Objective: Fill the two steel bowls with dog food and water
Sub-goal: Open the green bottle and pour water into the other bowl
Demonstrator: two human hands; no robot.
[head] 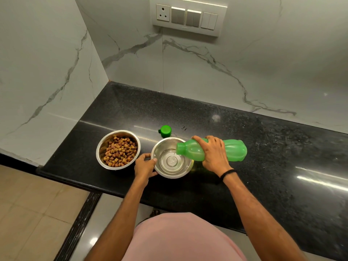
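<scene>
R hand (214, 153) grasps the green bottle (235, 149) around its mid-body. The bottle is tipped near horizontal, neck over the R rim of the water bowl (162, 147). A thin stream runs from the mouth into the bowl; water (172, 160) covers the base only, level low. L hand (145, 165) curls round the bowl's L side, thumb near the rim, bracing it.

Both bowls sit near the worktop (244, 185) front edge, toward its L end by the wall (47, 91). Food bowl (105, 140) stands just L of the L hand, apart from the water bowl, loaded w/ dog food (120, 154). Bottle cap (165, 131) lies on the worktop just behind the water bowl.

Step in hand: water fill, judged early stage; food step judged complete. Next move: increase tilt gradually as req'd, neck inside the rim, stop short of the brim, then right the bottle and refit the cap. Risk: splash onto worktop
</scene>
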